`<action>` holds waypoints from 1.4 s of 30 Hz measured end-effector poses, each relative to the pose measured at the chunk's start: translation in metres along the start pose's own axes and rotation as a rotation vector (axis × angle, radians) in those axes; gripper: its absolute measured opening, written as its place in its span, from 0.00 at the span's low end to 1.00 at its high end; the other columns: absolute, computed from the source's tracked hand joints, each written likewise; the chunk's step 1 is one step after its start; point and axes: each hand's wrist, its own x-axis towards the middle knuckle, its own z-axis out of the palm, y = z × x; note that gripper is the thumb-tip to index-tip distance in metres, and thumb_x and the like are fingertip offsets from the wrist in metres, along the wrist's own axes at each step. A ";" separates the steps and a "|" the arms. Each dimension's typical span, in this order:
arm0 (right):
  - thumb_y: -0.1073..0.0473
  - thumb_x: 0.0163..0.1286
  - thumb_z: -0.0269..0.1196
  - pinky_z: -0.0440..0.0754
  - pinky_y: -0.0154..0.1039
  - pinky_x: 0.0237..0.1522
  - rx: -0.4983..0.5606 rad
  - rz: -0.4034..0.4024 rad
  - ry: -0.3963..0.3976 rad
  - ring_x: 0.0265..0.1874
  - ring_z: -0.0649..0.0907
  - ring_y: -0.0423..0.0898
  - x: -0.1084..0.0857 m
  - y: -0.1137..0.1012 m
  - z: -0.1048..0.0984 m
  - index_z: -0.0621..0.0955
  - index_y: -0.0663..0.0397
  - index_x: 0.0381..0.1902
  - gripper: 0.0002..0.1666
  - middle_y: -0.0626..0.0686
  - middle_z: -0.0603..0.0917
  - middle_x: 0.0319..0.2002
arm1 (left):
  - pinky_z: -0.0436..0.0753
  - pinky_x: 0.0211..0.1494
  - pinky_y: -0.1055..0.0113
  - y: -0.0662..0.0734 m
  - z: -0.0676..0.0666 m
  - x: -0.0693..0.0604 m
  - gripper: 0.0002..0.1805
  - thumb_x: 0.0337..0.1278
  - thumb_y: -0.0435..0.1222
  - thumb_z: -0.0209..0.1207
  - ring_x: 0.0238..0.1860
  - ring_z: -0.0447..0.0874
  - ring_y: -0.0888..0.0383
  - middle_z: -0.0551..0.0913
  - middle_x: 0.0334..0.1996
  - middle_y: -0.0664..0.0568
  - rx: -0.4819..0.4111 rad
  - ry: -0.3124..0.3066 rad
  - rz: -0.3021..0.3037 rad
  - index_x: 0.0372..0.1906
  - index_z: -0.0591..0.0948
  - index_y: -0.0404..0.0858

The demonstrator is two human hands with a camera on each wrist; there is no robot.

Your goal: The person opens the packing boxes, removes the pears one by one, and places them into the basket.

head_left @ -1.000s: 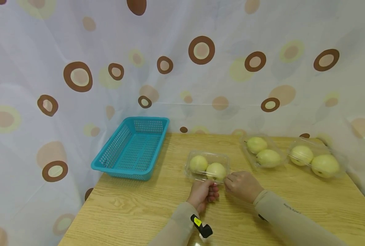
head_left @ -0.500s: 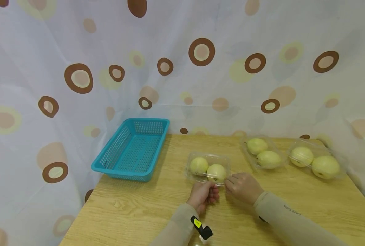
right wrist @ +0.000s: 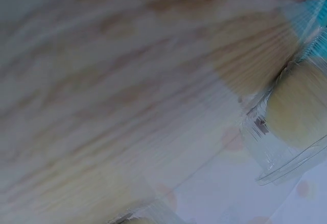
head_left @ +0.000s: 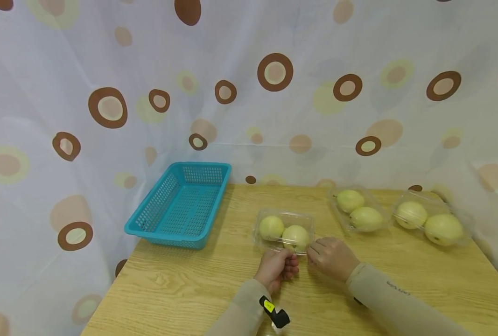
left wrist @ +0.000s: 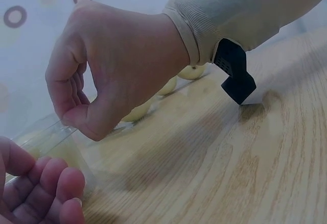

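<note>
A clear plastic clamshell box (head_left: pixel 304 219) with two yellow-green pears (head_left: pixel 271 227) stands on the wooden table, in front of me. My left hand (head_left: pixel 277 267) pinches its front rim between thumb and curled forefinger. At the front right corner, my right hand (head_left: pixel 332 256) pinches the same rim with thumb and fingertips. The left wrist view shows both: the right hand (left wrist: pixel 120 60) above the box edge, the left hand (left wrist: pixel 38 191) just below it. In the right wrist view a pear (right wrist: pixel 301 106) shows through the box wall, and no hand is visible.
A blue perforated basket (head_left: pixel 181 237) stands at the back left of the wooden table (head_left: pixel 169 289). Two more clear boxes, each with two pears (head_left: pixel 366 219) (head_left: pixel 444 229), sit at the back right. A patterned curtain (head_left: pixel 240 56) hangs behind.
The head view has tipped up very slightly. Both hands and the box keep their places on the table.
</note>
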 end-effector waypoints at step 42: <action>0.63 0.72 0.41 0.76 0.37 0.16 -0.023 0.044 0.027 0.14 0.75 0.42 0.000 -0.005 0.002 0.72 0.55 0.16 0.23 0.49 0.73 0.16 | 0.76 0.20 0.72 -0.001 0.001 -0.002 0.09 0.51 0.32 0.55 0.19 0.81 0.60 0.81 0.18 0.52 0.011 -0.033 0.060 0.27 0.83 0.32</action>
